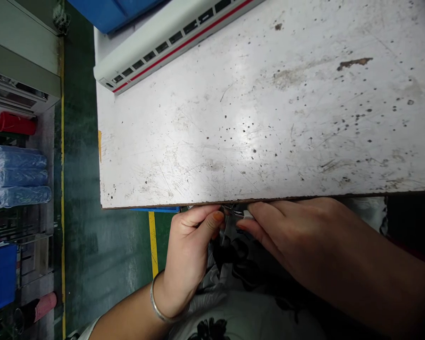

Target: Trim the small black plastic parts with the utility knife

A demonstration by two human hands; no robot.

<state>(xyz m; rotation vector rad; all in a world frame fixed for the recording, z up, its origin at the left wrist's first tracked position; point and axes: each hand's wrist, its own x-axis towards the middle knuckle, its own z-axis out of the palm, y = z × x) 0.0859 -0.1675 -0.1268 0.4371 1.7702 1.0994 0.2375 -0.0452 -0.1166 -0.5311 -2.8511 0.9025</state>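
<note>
Just below the front edge of the table, my left hand (pixel 189 252) has its thumb and forefinger pressed together in a pinch. What it pinches, if anything, is too small to make out. Close by on the right, my right hand (pixel 293 231) is closed, thumb against fingers, around a small whitish piece (pixel 248 215). A shiny metallic bit (pixel 236 211) shows in the gap between the fingertips of both hands; its kind is unclear. The table edge hides part of the fingers. Behind the hands is patterned clothing (pixel 240 264).
The scuffed white tabletop (pixel 212 123) spans the view above my hands. On its far left sits a white housing (pixel 145 56) with dark slots and a red stripe, beside a blue bin (pixel 113 14). Wrapped bottles (pixel 17 177) and a red roll-shaped object (pixel 16 123) stand left, beyond the green floor (pixel 81 189).
</note>
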